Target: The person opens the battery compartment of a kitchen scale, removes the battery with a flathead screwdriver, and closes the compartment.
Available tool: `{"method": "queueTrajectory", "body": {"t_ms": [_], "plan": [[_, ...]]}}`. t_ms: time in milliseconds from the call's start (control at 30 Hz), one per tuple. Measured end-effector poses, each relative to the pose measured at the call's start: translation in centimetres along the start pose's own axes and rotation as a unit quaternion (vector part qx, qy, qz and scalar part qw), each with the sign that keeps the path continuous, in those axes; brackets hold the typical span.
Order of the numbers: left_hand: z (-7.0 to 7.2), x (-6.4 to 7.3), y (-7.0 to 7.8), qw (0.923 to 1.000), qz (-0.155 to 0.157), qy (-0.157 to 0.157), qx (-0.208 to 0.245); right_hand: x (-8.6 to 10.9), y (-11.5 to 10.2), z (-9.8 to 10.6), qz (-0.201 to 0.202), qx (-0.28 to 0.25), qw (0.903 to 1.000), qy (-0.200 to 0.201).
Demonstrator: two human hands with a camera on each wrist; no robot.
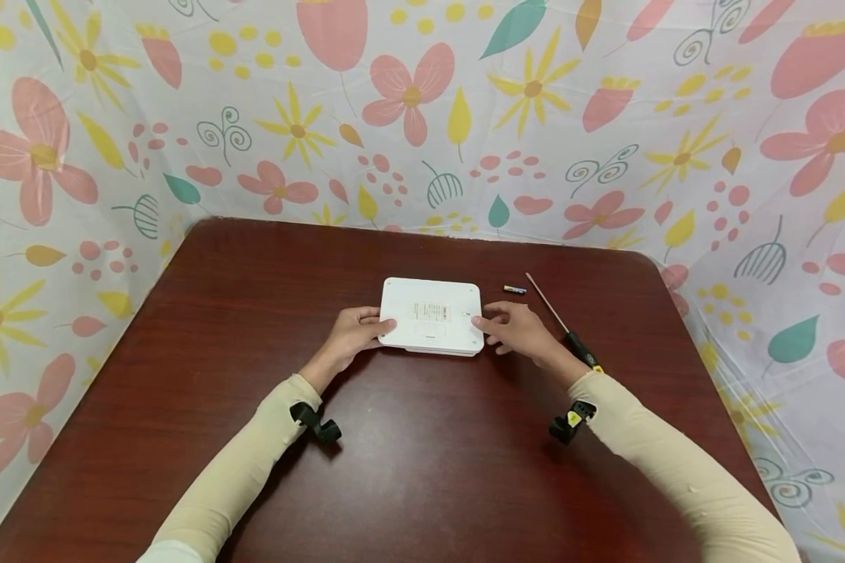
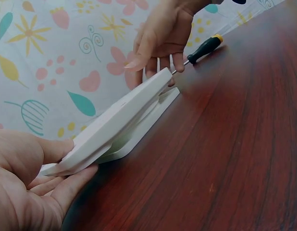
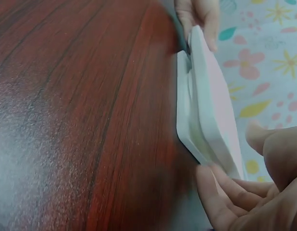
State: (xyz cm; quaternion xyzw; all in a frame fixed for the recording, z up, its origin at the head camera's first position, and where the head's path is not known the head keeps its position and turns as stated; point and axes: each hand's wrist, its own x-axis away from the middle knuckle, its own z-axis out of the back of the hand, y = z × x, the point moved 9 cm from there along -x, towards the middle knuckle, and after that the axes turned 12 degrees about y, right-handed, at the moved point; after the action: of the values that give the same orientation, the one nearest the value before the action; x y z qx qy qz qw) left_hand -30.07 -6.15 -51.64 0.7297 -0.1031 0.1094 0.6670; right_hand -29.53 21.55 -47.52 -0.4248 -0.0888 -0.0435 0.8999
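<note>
A flat white device (image 1: pixel 401 301) with rounded corners lies on the table, its printed label and small corner dots facing up. Both wrist views show a thicker upper body (image 2: pixel 117 115) over a thinner lower plate (image 2: pixel 153 122), with a gap between them. My left hand (image 1: pixel 348 338) pinches the device's left edge, thumb on top and fingers underneath. At the right edge is my right hand (image 1: pixel 519 328), its thumb raised over the upper face and its fingers loosely bent beside the rim. The right wrist view shows the fingertips (image 3: pixel 208 180) close to the lower edge; contact is unclear.
A small battery (image 1: pixel 515 289) lies right of the device. Beyond it, a screwdriver (image 1: pixel 579 348) with a black and yellow handle lies slanted, partly behind the right forearm. The dark wooden table (image 1: pixel 253 289) meets a flowered cloth (image 1: pixel 408 180) at its back edge.
</note>
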Motion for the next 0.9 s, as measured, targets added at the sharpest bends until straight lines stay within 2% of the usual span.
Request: {"method": "queueTrajectory", "body": {"t_ms": [100, 300, 600, 900], "plan": [[0.1, -0.1, -0.1, 1.0000, 0.002, 0.002, 0.001, -0.2, 0.4, -0.6, -0.021, -0.001, 0.9996, -0.016], [0.0, -0.2, -0.2, 1.0000, 0.000, 0.004, 0.003, -0.6, 0.7, -1.2, -0.036, 0.008, 0.9990, -0.023], [-0.2, -0.1, 0.1, 1.0000, 0.002, 0.004, 0.003, -0.7, 1.2, -1.4, -0.073, -0.044, 0.9957, -0.037], [0.0, -0.3, 0.0, 0.9997, 0.001, 0.006, -0.023, -0.9, 1.2, -1.5, -0.078, -0.062, 0.9942, -0.041]]}}
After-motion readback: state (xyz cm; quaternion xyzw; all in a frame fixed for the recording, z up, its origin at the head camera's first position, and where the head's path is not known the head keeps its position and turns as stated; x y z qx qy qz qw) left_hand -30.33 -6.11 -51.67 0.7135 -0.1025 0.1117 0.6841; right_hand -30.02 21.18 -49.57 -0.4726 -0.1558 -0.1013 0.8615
